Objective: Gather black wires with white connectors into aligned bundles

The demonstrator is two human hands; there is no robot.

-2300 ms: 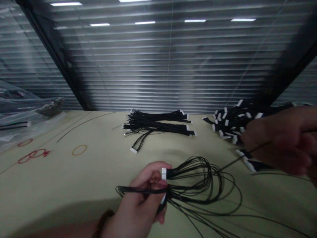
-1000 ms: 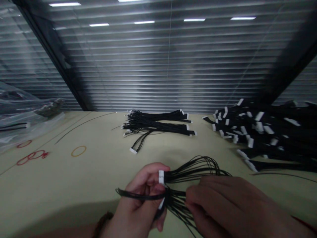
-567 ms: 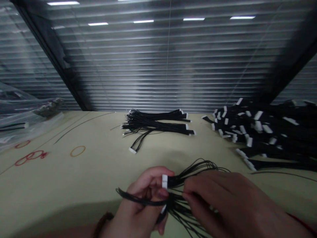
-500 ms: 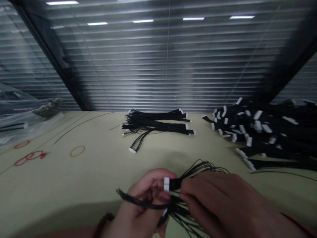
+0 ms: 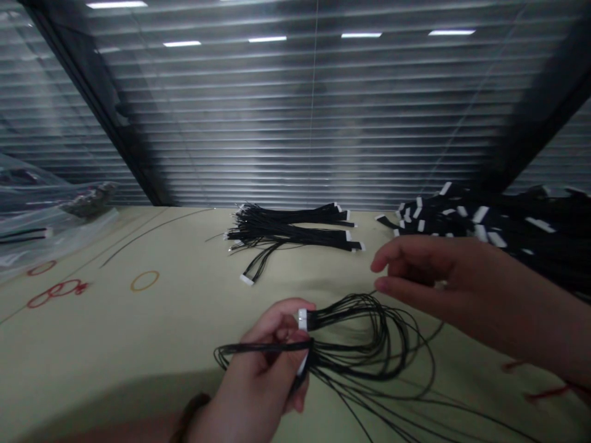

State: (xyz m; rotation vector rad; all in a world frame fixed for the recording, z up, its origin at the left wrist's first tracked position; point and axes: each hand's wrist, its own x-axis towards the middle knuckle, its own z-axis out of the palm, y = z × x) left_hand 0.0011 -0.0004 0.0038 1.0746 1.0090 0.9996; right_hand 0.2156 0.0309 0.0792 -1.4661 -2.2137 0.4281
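Observation:
My left hand (image 5: pixel 272 363) is closed on a black wire harness (image 5: pixel 385 344), thumb and fingers pinching it beside a white connector (image 5: pixel 303 319). The harness wires curve out to the right in wide loops, and a folded loop sticks out to the left across the fingers. My right hand (image 5: pixel 429 271) is raised above the right part of the loops, thumb and index finger apart. A thin wire end shows close to its thumb tip; I see nothing gripped between the fingers.
A bundle of black cables with white connectors (image 5: pixel 295 231) lies at the table's back. A bigger cable pile (image 5: pixel 530 227) is at right. Red rings (image 5: pixel 64 289), a yellow ring (image 5: pixel 144 281) and a clear plastic bag (image 5: pixel 46 203) are at left. Blinds (image 5: pixel 314 123) stand behind.
My right hand has let go of the wires and moved up and right, its fingers parting. The harness loops have spread out, and my left hand has shifted slightly up and left.

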